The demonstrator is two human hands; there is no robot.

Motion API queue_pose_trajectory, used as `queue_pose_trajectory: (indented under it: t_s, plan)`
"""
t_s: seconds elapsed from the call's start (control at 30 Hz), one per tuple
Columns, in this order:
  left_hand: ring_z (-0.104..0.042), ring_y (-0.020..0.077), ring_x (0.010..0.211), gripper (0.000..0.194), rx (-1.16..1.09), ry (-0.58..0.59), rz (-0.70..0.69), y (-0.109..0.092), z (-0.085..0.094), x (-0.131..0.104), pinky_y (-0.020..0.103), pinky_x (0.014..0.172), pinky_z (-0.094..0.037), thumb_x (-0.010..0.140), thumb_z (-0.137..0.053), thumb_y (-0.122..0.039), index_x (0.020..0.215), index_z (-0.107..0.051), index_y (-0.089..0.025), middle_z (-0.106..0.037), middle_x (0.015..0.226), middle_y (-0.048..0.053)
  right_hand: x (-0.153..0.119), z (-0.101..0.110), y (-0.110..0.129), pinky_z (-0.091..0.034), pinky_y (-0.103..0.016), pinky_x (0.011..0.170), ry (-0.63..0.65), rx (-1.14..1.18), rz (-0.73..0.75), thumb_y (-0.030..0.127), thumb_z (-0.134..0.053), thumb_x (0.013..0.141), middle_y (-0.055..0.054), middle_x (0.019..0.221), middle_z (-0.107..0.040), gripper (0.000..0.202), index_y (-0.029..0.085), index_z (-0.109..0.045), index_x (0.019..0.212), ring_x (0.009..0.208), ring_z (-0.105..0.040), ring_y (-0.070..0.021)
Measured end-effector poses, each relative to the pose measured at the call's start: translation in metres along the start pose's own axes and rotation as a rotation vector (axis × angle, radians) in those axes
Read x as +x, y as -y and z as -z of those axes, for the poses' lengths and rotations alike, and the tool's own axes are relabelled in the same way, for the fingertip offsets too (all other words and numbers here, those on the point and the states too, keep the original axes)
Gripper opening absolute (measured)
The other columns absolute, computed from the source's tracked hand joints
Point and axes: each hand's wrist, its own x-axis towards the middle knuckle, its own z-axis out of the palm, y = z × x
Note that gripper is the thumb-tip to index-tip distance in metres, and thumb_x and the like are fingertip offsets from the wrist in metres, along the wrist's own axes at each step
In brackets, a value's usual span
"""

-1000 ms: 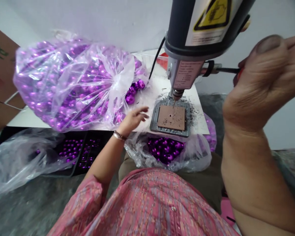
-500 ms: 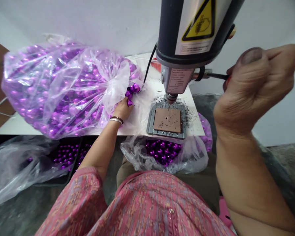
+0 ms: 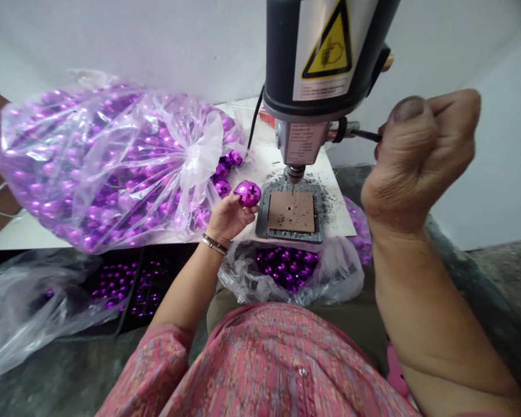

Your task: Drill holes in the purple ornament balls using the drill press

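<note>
Between the fingers of my left hand [image 3: 229, 220] is a shiny purple faceted ball [image 3: 247, 193], held just left of the drill press base [image 3: 264, 209]. My right hand [image 3: 417, 156] is closed around the feed lever [image 3: 365, 135] of the drill press [image 3: 325, 63]. Below the chuck [image 3: 295, 174], a thin bit points down at a square brown plate [image 3: 290, 212] with a small hole. Dark shavings lie on the plate and around it. Several loose purple balls [image 3: 222, 170] spill from the mouth of a large clear bag [image 3: 113, 168] behind my left hand.
An open plastic bag [image 3: 338, 272] of purple balls sits at my lap below the table edge. Black trays [image 3: 130, 307] with more balls are at lower left, beside loose plastic film [image 3: 21, 313]. A black cable [image 3: 254, 119] runs behind the drill press.
My left hand has come away from the loose balls toward the drill press base, now with one ball in its fingers. My right hand stays on the lever; the view has shifted slightly.
</note>
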Motion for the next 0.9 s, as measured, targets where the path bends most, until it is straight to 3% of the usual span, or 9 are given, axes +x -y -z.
queue_pose_trajectory:
  t_s: [0.17, 0.3, 0.47, 0.63, 0.77, 0.9]
  plan:
    - [-0.073, 0.02, 0.086, 0.052, -0.093, -0.066, -0.052, 0.006, 0.0, 0.004, 0.027, 0.066, -0.052, 0.087, -0.07, -0.06, 0.13, -0.061, -0.031, -0.073, 0.106, 0.006, -0.001, 0.001, -0.002, -0.033, -0.014, 0.067, 0.007, 0.017, 0.048, 0.056, -0.04, 0.098, 0.007, 0.066, -0.041, 0.049, 0.012, -0.045, 0.078, 0.063, -0.039, 0.0067]
    - [-0.072, 0.0185, 0.082, 0.036, -0.073, -0.11, 0.046, 0.007, 0.0, 0.01, 0.023, 0.059, -0.047, 0.088, -0.074, -0.046, 0.114, -0.064, -0.024, -0.073, 0.097, 0.006, -0.002, 0.0, -0.005, -0.035, -0.011, 0.066, -0.009, 0.029, 0.072, 0.058, -0.041, 0.098, 0.006, 0.067, -0.042, 0.051, 0.012, -0.045, 0.078, 0.063, -0.04, 0.0067]
    - [-0.07, 0.0166, 0.077, 0.027, -0.11, -0.037, 0.075, 0.012, -0.007, 0.009, 0.023, 0.06, -0.05, 0.084, -0.073, -0.039, 0.1, -0.067, -0.019, -0.073, 0.09, 0.005, -0.002, -0.001, -0.006, -0.036, -0.01, 0.066, -0.012, 0.003, 0.102, 0.059, -0.039, 0.099, 0.006, 0.067, -0.042, 0.053, 0.011, -0.046, 0.078, 0.064, -0.041, 0.0066]
    - [-0.069, 0.0128, 0.076, 0.043, 0.07, -0.002, 0.097, 0.019, -0.012, 0.013, 0.021, 0.064, -0.054, 0.069, -0.089, -0.029, 0.104, -0.067, -0.016, -0.073, 0.09, 0.004, -0.001, 0.0, -0.005, -0.035, -0.011, 0.067, -0.008, -0.013, 0.102, 0.056, -0.039, 0.099, 0.006, 0.068, -0.041, 0.05, 0.011, -0.048, 0.079, 0.065, -0.04, 0.0069]
    - [-0.067, 0.0107, 0.067, 0.061, 0.224, 0.031, 0.083, 0.02, -0.019, 0.015, 0.018, 0.053, -0.047, 0.065, -0.096, -0.042, 0.109, -0.062, -0.018, -0.07, 0.085, 0.0, -0.002, 0.001, -0.003, -0.034, -0.011, 0.07, 0.009, -0.011, 0.093, 0.052, -0.037, 0.1, 0.006, 0.07, -0.041, 0.047, 0.011, -0.047, 0.079, 0.067, -0.039, 0.0079]
    - [-0.067, 0.0107, 0.063, 0.065, 0.194, 0.051, 0.075, 0.021, -0.024, 0.012, 0.018, 0.049, -0.042, 0.073, -0.09, -0.049, 0.124, -0.057, -0.024, -0.067, 0.083, -0.003, -0.003, 0.002, -0.002, -0.035, -0.01, 0.07, 0.02, -0.003, 0.095, 0.052, -0.037, 0.1, 0.006, 0.07, -0.041, 0.046, 0.012, -0.047, 0.08, 0.066, -0.039, 0.0082]
